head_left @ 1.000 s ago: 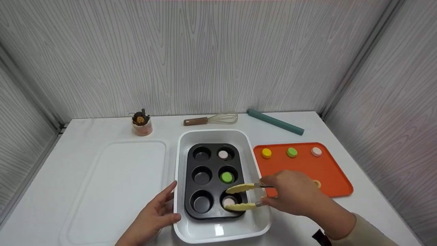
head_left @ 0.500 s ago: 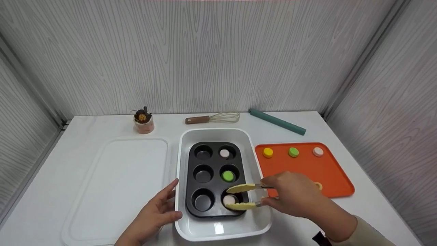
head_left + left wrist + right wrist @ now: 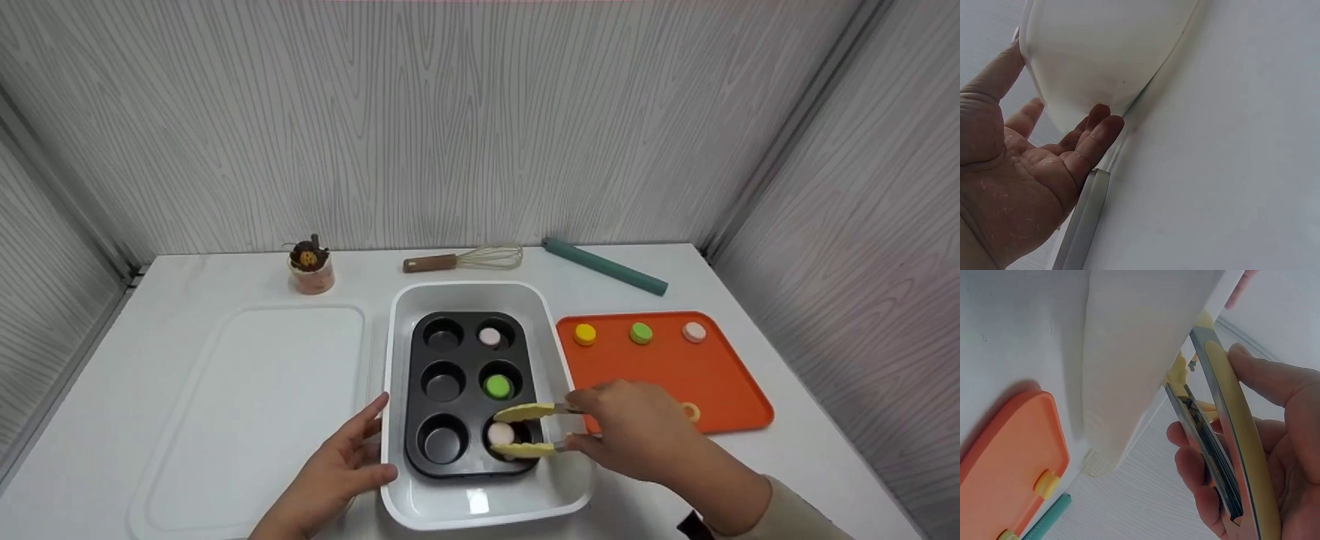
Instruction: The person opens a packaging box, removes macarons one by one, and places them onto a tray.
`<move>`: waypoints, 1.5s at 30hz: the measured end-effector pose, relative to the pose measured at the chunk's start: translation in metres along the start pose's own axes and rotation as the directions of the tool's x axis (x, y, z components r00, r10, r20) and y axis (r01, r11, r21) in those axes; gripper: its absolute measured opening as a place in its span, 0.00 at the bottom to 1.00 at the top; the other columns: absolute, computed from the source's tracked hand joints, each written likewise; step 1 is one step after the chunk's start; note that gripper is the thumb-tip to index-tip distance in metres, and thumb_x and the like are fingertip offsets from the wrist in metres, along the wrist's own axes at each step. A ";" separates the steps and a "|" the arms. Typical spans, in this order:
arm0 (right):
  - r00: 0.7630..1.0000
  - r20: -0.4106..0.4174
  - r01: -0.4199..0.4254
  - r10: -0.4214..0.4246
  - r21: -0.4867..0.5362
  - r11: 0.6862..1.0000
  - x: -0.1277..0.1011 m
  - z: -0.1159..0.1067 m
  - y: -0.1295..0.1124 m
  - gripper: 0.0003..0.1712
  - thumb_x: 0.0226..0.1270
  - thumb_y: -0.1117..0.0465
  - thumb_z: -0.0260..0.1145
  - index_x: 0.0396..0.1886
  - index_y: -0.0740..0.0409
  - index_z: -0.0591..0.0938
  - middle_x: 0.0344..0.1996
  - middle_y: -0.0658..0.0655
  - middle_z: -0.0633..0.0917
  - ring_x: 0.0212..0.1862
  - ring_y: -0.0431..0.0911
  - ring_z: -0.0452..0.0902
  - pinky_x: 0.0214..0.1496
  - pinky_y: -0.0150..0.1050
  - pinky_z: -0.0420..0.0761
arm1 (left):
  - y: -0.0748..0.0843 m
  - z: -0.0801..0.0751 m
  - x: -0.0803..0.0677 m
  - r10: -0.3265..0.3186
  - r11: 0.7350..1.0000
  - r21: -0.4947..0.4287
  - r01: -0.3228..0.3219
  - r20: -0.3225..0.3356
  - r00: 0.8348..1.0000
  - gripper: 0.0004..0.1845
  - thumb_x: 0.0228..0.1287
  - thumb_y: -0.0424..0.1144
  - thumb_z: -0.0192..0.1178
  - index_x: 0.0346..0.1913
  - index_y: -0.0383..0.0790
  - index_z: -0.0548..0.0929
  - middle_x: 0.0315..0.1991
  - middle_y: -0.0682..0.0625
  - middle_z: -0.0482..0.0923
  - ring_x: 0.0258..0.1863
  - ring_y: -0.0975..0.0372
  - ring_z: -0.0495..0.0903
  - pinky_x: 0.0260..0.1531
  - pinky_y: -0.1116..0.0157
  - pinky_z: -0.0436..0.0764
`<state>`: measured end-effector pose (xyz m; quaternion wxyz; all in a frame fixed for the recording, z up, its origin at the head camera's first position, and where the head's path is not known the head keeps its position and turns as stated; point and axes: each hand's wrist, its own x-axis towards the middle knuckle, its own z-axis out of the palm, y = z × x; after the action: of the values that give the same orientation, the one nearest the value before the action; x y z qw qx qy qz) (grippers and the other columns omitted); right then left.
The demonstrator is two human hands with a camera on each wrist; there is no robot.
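Pink macaron (image 3: 500, 433) between tongs (image 3: 527, 430) (right hand (image 3: 630, 431))

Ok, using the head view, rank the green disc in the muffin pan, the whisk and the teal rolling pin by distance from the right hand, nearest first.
1. Green disc in the muffin pan, just left of the right hand.
2. Teal rolling pin, at the back, right of centre.
3. Whisk, at the back, centre.

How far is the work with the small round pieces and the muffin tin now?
Two pieces sit in muffin tin cups: pink piece, green piece. The right hand holds tongs around a third piece at the near right cup. Three left cups are empty; the orange tray holds more.
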<state>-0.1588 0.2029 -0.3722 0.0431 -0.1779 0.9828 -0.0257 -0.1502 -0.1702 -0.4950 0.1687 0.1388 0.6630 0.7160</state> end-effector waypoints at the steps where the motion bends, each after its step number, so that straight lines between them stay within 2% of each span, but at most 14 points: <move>1: 1.000 0.007 -0.004 0.004 0.007 1.000 0.000 0.000 0.000 0.27 0.57 0.44 0.84 0.54 0.47 0.91 0.41 0.45 0.92 0.34 0.38 0.81 0.34 0.38 0.82 | 0.000 0.000 0.000 -0.004 1.000 0.005 0.004 -0.001 1.000 0.52 0.69 0.31 0.71 0.86 0.39 0.47 0.76 0.23 0.58 0.69 0.39 0.73 0.57 0.60 0.82; 11: 0.999 0.026 -0.027 0.026 0.038 0.999 -0.001 0.006 -0.001 0.25 0.60 0.45 0.83 0.55 0.47 0.90 0.39 0.45 0.92 0.31 0.37 0.77 0.34 0.39 0.81 | 0.001 0.001 0.000 -0.021 1.000 0.010 0.021 -0.011 1.000 0.52 0.69 0.31 0.71 0.87 0.40 0.48 0.76 0.24 0.59 0.69 0.38 0.73 0.57 0.60 0.83; 17: 1.000 -0.006 -0.017 0.017 0.031 0.999 -0.004 0.012 0.004 0.25 0.60 0.45 0.82 0.56 0.47 0.91 0.41 0.46 0.92 0.32 0.37 0.78 0.34 0.37 0.81 | -0.002 0.001 0.000 -0.010 1.000 -0.001 0.010 -0.006 1.000 0.52 0.69 0.31 0.71 0.87 0.40 0.48 0.76 0.23 0.58 0.69 0.40 0.74 0.56 0.60 0.83; 23: 0.998 -0.056 0.036 -0.033 0.037 0.999 -0.008 0.012 0.011 0.23 0.61 0.47 0.82 0.54 0.48 0.91 0.39 0.45 0.92 0.32 0.37 0.77 0.32 0.37 0.79 | -0.003 0.001 0.000 0.011 1.000 -0.001 -0.011 -0.004 1.000 0.52 0.68 0.29 0.70 0.86 0.38 0.48 0.76 0.23 0.58 0.68 0.40 0.74 0.56 0.60 0.83; 32: 0.992 -0.127 0.010 0.001 0.082 0.997 -0.018 -0.008 0.024 0.22 0.62 0.45 0.81 0.53 0.47 0.92 0.42 0.45 0.92 0.36 0.40 0.84 0.34 0.39 0.83 | -0.001 0.002 0.000 -0.003 1.000 0.011 0.003 -0.013 1.000 0.52 0.68 0.29 0.71 0.86 0.39 0.49 0.76 0.23 0.59 0.69 0.38 0.74 0.57 0.60 0.82; 38: 0.970 -0.238 0.059 -0.047 0.043 0.997 -0.030 -0.024 0.037 0.22 0.62 0.45 0.81 0.52 0.49 0.92 0.42 0.47 0.92 0.36 0.44 0.86 0.31 0.42 0.83 | 0.000 0.003 0.000 -0.010 1.000 0.016 0.010 -0.019 1.000 0.52 0.68 0.30 0.71 0.87 0.40 0.49 0.76 0.23 0.58 0.69 0.38 0.74 0.57 0.60 0.83; 45: 0.949 -0.312 0.052 -0.050 0.000 0.999 -0.040 -0.043 0.057 0.23 0.61 0.47 0.82 0.51 0.53 0.91 0.40 0.50 0.92 0.26 0.37 0.74 0.25 0.39 0.76 | 0.000 0.002 0.000 -0.023 1.000 0.008 0.023 -0.021 1.000 0.52 0.68 0.30 0.71 0.87 0.41 0.49 0.77 0.23 0.57 0.69 0.38 0.73 0.57 0.59 0.83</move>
<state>-0.1450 0.2715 -0.3299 -0.1125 -0.1968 0.9722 -0.0586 -0.1492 -0.1686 -0.4951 0.1696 0.1244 0.6694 0.7125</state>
